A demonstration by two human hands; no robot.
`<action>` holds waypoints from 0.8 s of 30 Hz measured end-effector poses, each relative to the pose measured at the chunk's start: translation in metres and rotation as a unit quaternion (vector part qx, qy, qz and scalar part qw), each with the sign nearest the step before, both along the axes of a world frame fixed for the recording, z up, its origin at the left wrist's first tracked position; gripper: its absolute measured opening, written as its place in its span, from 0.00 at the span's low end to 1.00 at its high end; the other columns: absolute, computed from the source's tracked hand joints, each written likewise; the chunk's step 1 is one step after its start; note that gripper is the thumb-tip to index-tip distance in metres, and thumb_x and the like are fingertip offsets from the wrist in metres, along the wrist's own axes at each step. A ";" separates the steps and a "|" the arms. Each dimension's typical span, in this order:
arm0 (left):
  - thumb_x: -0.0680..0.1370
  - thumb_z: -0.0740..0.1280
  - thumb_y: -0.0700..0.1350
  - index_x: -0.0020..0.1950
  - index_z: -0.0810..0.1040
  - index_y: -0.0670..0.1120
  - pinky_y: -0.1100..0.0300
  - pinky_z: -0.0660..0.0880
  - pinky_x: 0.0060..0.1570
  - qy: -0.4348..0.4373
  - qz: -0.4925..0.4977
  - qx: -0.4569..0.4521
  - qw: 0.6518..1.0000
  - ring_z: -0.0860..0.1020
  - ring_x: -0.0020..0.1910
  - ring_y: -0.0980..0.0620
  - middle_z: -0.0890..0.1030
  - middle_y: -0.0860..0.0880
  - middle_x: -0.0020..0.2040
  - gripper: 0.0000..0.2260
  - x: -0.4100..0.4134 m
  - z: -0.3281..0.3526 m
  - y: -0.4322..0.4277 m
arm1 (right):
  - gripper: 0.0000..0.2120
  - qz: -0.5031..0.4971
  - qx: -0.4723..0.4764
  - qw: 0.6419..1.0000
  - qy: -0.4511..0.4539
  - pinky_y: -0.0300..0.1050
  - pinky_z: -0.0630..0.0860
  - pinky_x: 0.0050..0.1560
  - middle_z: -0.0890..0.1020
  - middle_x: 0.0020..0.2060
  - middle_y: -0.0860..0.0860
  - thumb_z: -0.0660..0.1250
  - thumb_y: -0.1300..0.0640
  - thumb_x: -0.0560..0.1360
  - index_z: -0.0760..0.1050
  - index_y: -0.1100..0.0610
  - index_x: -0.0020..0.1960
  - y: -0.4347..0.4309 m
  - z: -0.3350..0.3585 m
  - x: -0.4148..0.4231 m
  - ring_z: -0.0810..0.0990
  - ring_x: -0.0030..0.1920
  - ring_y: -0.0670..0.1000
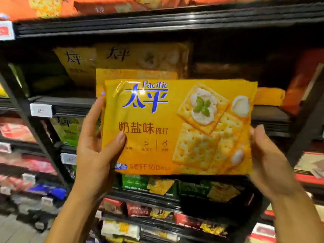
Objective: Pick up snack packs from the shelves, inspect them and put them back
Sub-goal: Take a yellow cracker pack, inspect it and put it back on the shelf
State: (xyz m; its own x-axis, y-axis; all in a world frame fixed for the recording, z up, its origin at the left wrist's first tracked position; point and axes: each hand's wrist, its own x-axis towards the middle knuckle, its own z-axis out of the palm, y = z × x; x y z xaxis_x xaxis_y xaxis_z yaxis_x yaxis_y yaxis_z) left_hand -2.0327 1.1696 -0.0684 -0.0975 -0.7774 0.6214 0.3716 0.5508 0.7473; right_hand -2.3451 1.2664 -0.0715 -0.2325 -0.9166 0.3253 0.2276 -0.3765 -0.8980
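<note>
A large yellow cracker pack [166, 137] with blue "Pacific" lettering and pictured crackers is held up flat, front facing me, in front of the shelves. My left hand [94, 142] grips its left edge, thumb pressed on the front and fingers behind. My right hand [266, 155] holds the right edge, fingers curled behind the pack. Behind it, more yellow packs [122, 58] of the same brand stand on the dark shelf [70, 104].
Black shelving runs across the view with a white price tag [41, 110] on the shelf edge. Green packs [140, 183] lie on the shelf below, red packs [138, 210] lower still. Orange packs [52, 6] fill the top shelf. A dark upright post [35, 128] stands at left.
</note>
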 end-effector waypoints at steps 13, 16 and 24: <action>0.82 0.64 0.59 0.76 0.72 0.63 0.43 0.84 0.54 -0.007 -0.007 0.322 0.947 0.83 0.64 0.44 0.81 0.50 0.70 0.21 0.099 -0.128 0.045 | 0.17 -0.024 0.193 0.981 -0.026 0.41 0.84 0.43 0.88 0.54 0.52 0.62 0.41 0.78 0.87 0.45 0.56 0.029 -0.098 0.095 0.88 0.53 0.51; 0.80 0.64 0.57 0.74 0.74 0.59 0.44 0.85 0.46 0.009 -0.030 0.412 0.910 0.86 0.58 0.43 0.84 0.47 0.65 0.21 0.134 -0.147 0.055 | 0.16 -0.039 0.214 0.976 -0.025 0.40 0.83 0.41 0.89 0.51 0.52 0.62 0.44 0.78 0.89 0.44 0.50 0.039 -0.105 0.132 0.89 0.50 0.50; 0.76 0.68 0.53 0.63 0.85 0.43 0.42 0.85 0.41 0.007 -0.149 0.583 0.799 0.86 0.53 0.37 0.85 0.36 0.60 0.20 0.228 -0.189 0.078 | 0.19 -0.054 0.315 0.943 -0.093 0.52 0.85 0.41 0.87 0.55 0.59 0.69 0.43 0.74 0.88 0.55 0.53 0.072 -0.137 0.216 0.88 0.52 0.59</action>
State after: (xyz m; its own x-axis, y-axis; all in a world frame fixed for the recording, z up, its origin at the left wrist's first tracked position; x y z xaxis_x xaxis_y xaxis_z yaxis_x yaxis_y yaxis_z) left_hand -1.8044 1.2475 -0.2570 -0.3849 -0.7720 -0.5059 0.3689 -0.6311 0.6824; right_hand -2.1288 1.3387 -0.2088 -0.3341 -0.8821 -0.3322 0.3949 0.1891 -0.8991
